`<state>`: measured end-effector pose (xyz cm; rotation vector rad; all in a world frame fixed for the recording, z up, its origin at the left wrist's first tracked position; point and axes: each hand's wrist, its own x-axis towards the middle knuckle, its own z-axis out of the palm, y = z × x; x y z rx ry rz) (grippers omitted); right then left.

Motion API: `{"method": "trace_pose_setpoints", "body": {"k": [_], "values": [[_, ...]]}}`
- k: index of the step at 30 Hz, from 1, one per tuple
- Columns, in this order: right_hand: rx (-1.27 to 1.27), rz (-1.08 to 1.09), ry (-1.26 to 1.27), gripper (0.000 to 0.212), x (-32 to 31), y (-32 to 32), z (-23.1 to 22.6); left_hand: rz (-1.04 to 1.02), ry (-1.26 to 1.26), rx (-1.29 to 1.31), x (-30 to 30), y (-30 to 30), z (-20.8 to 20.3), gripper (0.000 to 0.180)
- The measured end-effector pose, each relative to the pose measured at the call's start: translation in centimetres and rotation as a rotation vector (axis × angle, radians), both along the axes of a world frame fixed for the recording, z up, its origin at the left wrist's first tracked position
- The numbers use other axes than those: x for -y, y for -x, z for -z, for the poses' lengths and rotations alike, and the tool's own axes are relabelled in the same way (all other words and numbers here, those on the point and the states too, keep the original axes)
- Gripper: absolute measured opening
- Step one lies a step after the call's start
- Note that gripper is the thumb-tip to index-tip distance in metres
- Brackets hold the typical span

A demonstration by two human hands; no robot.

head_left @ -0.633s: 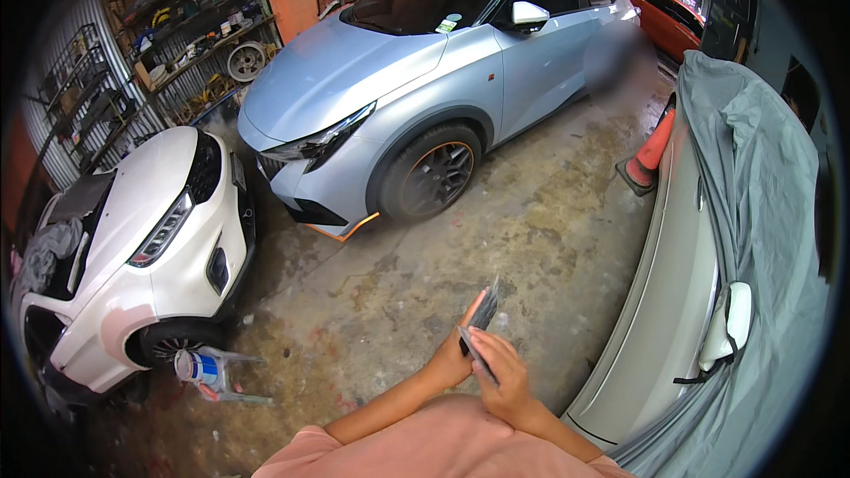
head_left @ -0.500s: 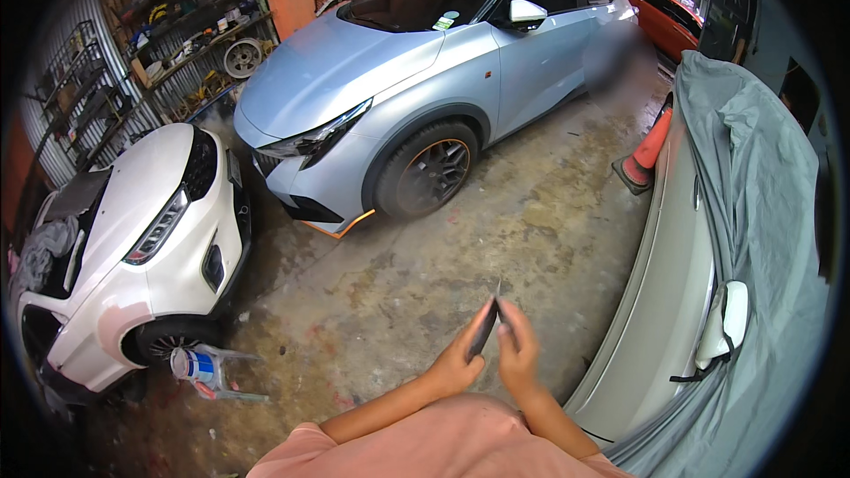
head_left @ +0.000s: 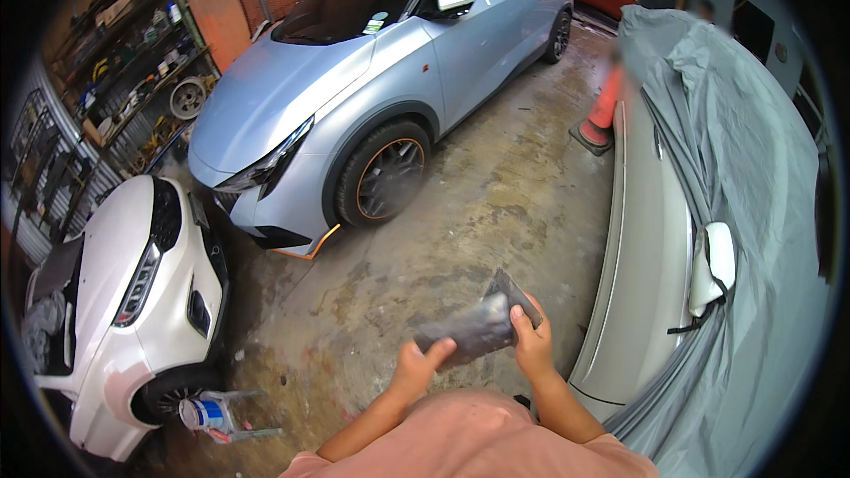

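Observation:
In front of my body a dark grey sheet, which looks like sandpaper (head_left: 474, 327), stretches between my two hands, creased, its right part folded upward. My left hand (head_left: 422, 363) grips its left end, thumb on top. At the right end my right hand (head_left: 529, 334) pinches it, with the thumb on the near face and the fingers behind. Motion smears the sheet's surface, so its texture is unclear.
A silver-blue car (head_left: 354, 97) stands ahead. On the left is a white car (head_left: 133, 292) beside a paint can (head_left: 202, 413) on a small stool. Close on my right, a beige car (head_left: 633, 274) lies partly under a grey cover (head_left: 753, 168). An orange cone (head_left: 602, 112) stands beyond.
My hands have moved apart, and the sheet, seen nearly edge-on before, now lies spread between them. The view has shifted to the right.

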<state>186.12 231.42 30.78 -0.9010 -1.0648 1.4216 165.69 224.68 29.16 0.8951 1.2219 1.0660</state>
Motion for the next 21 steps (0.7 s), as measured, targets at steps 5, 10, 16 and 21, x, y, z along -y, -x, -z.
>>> {"method": "trace_pose_setpoints", "body": {"k": [5, 10, 16, 21], "values": [[0.030, -0.135, -0.039, 0.049, 4.3, 1.8, -1.8, -0.370, -0.207, 0.062, -2.7, -2.3, 0.7, 0.064], [0.256, -0.180, -0.348, 0.040, 3.3, 2.0, -1.4, 0.008, -0.449, -0.007, -2.3, -2.6, 3.1, 0.069], [0.639, -0.203, -0.936, 0.041, 3.7, 1.6, -2.7, 0.489, -0.475, -0.404, -3.1, -0.3, 2.7, 0.074], [0.600, -0.080, -0.720, 0.043, 2.4, 1.0, -1.5, 0.161, -0.350, -0.291, -1.4, -2.7, 0.1, 0.077]]}}
